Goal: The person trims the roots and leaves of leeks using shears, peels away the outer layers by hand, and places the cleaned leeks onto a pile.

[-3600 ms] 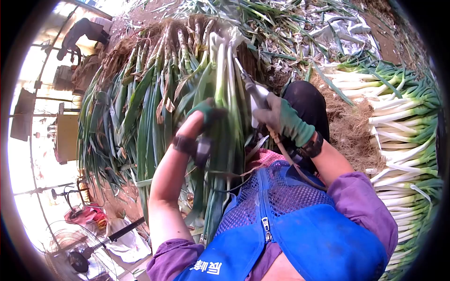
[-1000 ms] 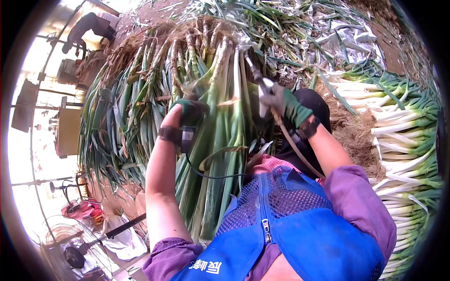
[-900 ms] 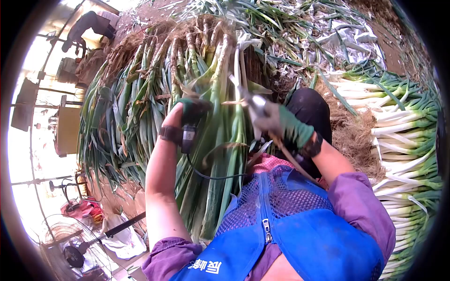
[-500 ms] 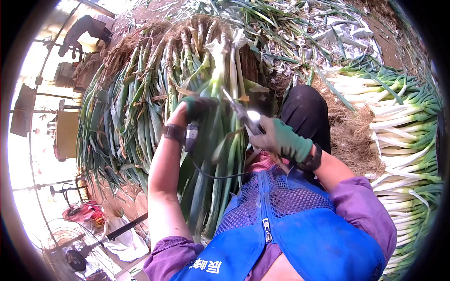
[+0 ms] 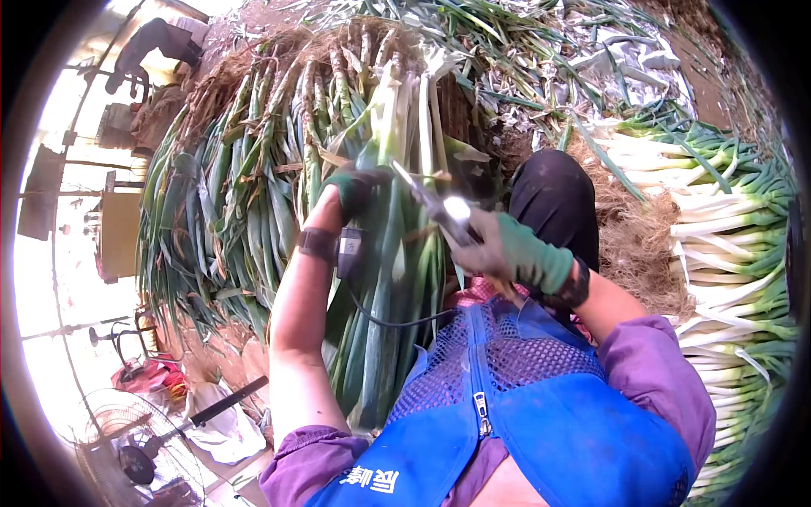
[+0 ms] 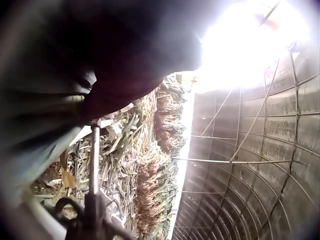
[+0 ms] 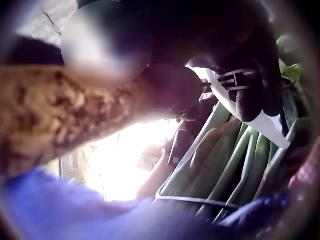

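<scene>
In the head view, my gloved left hand (image 5: 359, 190) grips a leek (image 5: 387, 122) just below its pale, bared shank. The gloved right hand (image 5: 507, 245) holds an air blow gun (image 5: 432, 205), its thin nozzle angled up and left, with the tip close beside the left hand. In the left wrist view the metal nozzle (image 6: 95, 155) points toward the dark left hand. Fingers wrap the gun's white handle (image 7: 272, 131) in the right wrist view, and a thick tan hose (image 7: 65, 110) crosses close to the camera. Other leeks with white shanks (image 5: 425, 127) lie alongside.
Unpeeled leeks (image 5: 245, 186) with brown roots are heaped on the left. Peeled leeks (image 5: 718, 220) lie in a row on the right. Leaf scraps (image 5: 524, 51) litter the ground ahead. A floor fan (image 5: 139, 460) stands lower left, and a person (image 5: 156, 46) bends over at upper left.
The right hand has brought the nozzle down from near the root ends to beside the left hand. A white shank now shows where a brownish-sheathed stalk stood a second ago.
</scene>
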Available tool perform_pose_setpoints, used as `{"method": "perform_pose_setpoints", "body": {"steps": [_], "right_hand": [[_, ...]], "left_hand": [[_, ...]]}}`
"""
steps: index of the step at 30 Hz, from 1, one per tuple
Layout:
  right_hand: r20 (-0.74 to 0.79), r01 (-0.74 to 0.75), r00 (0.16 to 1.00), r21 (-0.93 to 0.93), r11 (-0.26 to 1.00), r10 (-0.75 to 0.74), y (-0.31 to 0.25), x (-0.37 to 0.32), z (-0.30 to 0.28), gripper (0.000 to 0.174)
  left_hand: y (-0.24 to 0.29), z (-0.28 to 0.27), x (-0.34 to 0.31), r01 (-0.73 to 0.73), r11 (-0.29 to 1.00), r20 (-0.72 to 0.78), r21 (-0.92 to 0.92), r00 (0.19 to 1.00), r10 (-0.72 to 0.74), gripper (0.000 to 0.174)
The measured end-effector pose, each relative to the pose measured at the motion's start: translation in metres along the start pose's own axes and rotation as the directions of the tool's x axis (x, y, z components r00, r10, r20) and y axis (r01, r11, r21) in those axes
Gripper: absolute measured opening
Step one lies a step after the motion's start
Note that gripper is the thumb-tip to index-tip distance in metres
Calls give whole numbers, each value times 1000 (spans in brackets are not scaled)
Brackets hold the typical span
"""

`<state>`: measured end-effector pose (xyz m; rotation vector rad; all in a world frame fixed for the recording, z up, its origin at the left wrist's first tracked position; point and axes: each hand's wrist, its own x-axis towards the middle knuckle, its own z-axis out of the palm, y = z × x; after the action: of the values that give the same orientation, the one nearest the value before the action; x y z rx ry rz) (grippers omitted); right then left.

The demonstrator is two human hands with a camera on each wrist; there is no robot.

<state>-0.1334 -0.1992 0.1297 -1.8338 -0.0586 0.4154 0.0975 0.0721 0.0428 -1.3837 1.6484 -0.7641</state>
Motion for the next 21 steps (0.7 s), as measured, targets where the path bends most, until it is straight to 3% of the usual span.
{"method": "perform_pose_setpoints", "body": {"steps": [1,2,4,6,7,10,11,13,15,16,18,21], "right_hand": [[1,-2,1000,-15,1000,2,-7,-12,2,39],[-11,-6,1000,-39,999,5,-8,-19,3,39],[-21,-30,999,-54,998,29,-12,-27,4,39],[-15,-65,998,-38,997,65,-16,-27,3,39],[-26,-60,998,-63,996,58,-17,-27,3,39],[-30,-73,997,-118,990,70,-14,-31,7,39],[-20,-95,995,-127,987,94,-7,-33,8,40],[-22,-85,996,-156,984,83,-3,-33,9,40],[-53,-26,998,-193,981,16,-5,-32,9,41],[-43,-59,998,-185,981,52,-7,-30,8,41],[-19,-120,993,-169,978,118,-14,-23,7,42],[-32,-12,999,-223,975,5,2,-25,15,44]], "left_hand": [[-10,-18,4,279,743,203,-609,960,-194,43],[-16,-28,9,495,110,469,-862,861,-195,48],[-12,-26,17,514,310,506,-800,855,-113,44],[-2,-10,15,474,383,457,-793,878,-140,42],[4,3,9,434,362,384,-825,900,-205,41],[18,8,6,482,277,429,-831,873,-233,21],[24,9,3,521,-52,513,-852,812,-278,17],[28,8,2,473,-479,641,-740,712,-288,19],[22,-3,7,424,-694,739,-582,632,-234,26],[14,-14,13,387,-796,794,-466,579,-184,29],[-22,-59,31,284,-954,897,-95,440,42,31],[36,16,-2,87,-965,736,-249,665,-130,35]]}}
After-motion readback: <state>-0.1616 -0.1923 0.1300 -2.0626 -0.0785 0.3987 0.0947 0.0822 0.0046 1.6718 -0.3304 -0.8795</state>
